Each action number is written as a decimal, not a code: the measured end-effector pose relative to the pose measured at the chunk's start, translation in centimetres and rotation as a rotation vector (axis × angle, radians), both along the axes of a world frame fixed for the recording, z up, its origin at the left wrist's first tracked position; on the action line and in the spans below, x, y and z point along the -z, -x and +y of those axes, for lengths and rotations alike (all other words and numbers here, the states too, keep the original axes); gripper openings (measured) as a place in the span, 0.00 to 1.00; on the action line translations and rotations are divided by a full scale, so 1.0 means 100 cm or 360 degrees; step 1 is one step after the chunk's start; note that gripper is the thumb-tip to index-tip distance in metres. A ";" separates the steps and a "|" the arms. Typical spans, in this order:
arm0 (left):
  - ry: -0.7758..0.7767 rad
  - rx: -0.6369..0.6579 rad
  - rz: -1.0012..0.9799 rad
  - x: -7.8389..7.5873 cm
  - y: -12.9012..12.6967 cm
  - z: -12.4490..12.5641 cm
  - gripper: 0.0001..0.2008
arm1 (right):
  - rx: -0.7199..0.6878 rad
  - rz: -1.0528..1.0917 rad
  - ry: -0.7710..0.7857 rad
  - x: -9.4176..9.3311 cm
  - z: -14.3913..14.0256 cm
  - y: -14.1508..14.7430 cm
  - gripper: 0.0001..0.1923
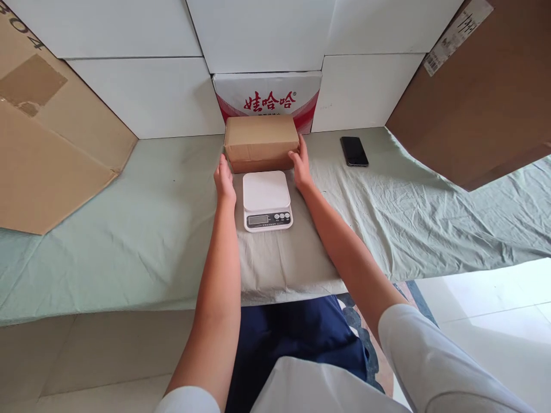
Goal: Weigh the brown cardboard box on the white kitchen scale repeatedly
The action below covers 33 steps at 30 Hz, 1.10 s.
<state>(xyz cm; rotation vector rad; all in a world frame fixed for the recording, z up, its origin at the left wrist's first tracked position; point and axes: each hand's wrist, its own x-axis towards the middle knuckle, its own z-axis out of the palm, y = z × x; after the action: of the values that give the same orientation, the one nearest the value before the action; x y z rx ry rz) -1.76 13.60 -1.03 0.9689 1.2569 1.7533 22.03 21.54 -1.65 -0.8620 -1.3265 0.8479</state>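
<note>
A small brown cardboard box [261,141] rests on the cloth-covered table [150,229], just behind a white digital kitchen scale [266,201]. My left hand [224,179] presses against the box's left end. My right hand [300,165] presses against its right end. Both hands grip the box from the sides. The scale's platform is bare and its display faces me.
A black phone [354,151] lies on the cloth to the right of the box. A white carton with red print [267,98] stands behind the box. Large cardboard sheets lean at the far left [47,137] and upper right [482,97].
</note>
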 end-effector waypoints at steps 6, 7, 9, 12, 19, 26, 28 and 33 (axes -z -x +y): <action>-0.0023 -0.0170 0.0098 0.013 0.062 -0.001 0.49 | 0.0455 0.0474 0.0346 -0.016 0.026 -0.102 0.37; -0.0023 -0.0171 0.0100 0.015 0.068 -0.001 0.50 | 0.0514 0.0515 0.0372 -0.017 0.025 -0.119 0.36; -0.0009 -0.0161 0.0097 0.017 0.074 -0.001 0.51 | 0.0577 0.0560 0.0422 -0.014 0.022 -0.143 0.36; 0.0015 -0.0144 0.0121 0.018 0.071 0.001 0.52 | 0.0582 0.0643 0.0456 -0.004 0.019 -0.153 0.36; 0.0032 -0.0088 -0.0013 0.012 0.061 0.002 0.47 | 0.0253 0.0674 0.0391 0.002 0.024 -0.124 0.38; 0.0069 0.0131 0.0020 -0.001 0.030 -0.002 0.54 | 0.0182 0.0591 0.0627 -0.008 0.013 -0.073 0.42; 0.0090 0.0189 0.0038 0.000 0.023 -0.001 0.55 | 0.0054 0.0536 0.0685 -0.008 0.010 -0.054 0.44; 0.0083 0.0332 0.0030 0.006 0.016 0.006 0.53 | -0.0324 0.0241 0.0512 -0.005 -0.003 -0.012 0.40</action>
<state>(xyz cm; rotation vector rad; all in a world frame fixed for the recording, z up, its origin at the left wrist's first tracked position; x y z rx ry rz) -3.39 14.17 -1.63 1.0490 1.1632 1.5463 23.24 21.29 -1.11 -0.8992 -1.1746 1.2868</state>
